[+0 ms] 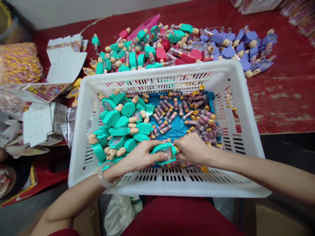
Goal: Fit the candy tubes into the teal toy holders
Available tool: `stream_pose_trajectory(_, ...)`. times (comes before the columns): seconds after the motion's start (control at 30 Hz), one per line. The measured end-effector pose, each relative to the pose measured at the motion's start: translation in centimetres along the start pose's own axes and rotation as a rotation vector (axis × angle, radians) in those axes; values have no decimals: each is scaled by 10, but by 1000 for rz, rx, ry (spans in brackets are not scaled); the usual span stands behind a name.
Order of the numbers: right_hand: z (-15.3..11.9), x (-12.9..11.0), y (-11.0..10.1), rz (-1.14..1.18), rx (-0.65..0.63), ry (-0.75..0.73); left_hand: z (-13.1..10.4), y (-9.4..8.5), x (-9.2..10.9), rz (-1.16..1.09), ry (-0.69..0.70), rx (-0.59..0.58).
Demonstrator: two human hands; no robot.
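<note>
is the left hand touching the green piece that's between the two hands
Touching. The head view shows the left hand holding the green piece, with its thumb laid across the front.

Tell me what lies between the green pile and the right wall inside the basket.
In the head view: tubes on a blue sheet, the right hand, and the left hand holding a green case.

A red table [283,101] carries heaped green, pink and purple toys [161,54].
</note>
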State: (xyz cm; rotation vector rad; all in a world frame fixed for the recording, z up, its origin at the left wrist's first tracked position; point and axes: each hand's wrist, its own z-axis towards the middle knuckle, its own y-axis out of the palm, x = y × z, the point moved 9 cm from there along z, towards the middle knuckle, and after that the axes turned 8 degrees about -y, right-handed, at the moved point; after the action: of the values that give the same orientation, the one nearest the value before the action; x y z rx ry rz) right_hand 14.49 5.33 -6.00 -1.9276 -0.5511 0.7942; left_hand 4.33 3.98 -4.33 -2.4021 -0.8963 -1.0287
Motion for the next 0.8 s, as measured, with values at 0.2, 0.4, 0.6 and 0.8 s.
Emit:
stream_pose_trajectory(0.2,12,5,-6,-141,222,-94,22,-6,-26,-178,-152,-73)
stream_pose_trajectory(0.4,2,-3,-24,-256,377,-175,17,21,-30,-302,-239,-384)
stream_pose_trajectory(0.6,10,10,7,66,10,23,12,-1,1,578,192,99)
stream_pose_trajectory(0.8,15,15,33,469,-246,61,16,-4,4,1017,283,341)
